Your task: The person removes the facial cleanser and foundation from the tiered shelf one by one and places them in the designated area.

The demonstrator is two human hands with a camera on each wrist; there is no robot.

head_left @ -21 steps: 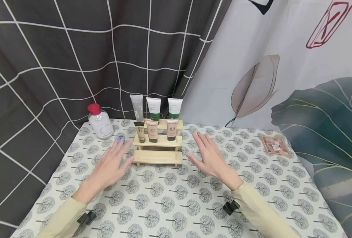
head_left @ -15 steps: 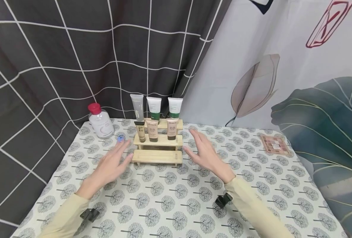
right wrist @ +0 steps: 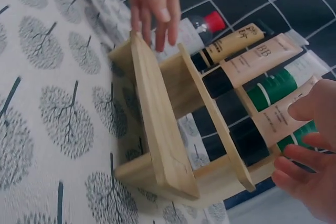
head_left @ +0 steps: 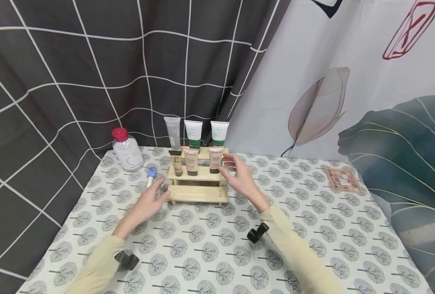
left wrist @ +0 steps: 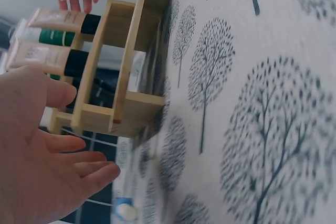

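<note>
A three-step wooden stand [head_left: 197, 194] is at the middle back of the table. Its top step carries a grey tube [head_left: 172, 132] and two white-and-green tubes [head_left: 219, 130]. On the middle step are a small gold tube [head_left: 176, 162] and two pink BB cream tubes; the bottom step is bare. My right hand [head_left: 241, 179] is at the right BB cream tube [head_left: 215, 158], its thumb overlapping the tube in the right wrist view [right wrist: 275, 116], fingers spread and relaxed. Beside the stand's left end is my left hand [head_left: 146, 207], palm facing the wood, fingers loose and holding nothing.
A clear bottle with a red cap [head_left: 129, 156] stands at the back left. Near my left fingertips lies a blue-topped white item [head_left: 151, 173]. A flat makeup palette [head_left: 344, 180] lies at the far right, and a dark grid curtain [head_left: 92, 61] hangs behind.
My right hand has moved left and inward to the right BB cream tube. My left hand has shifted right, near the stand's left end, uncovering the blue-topped item.
</note>
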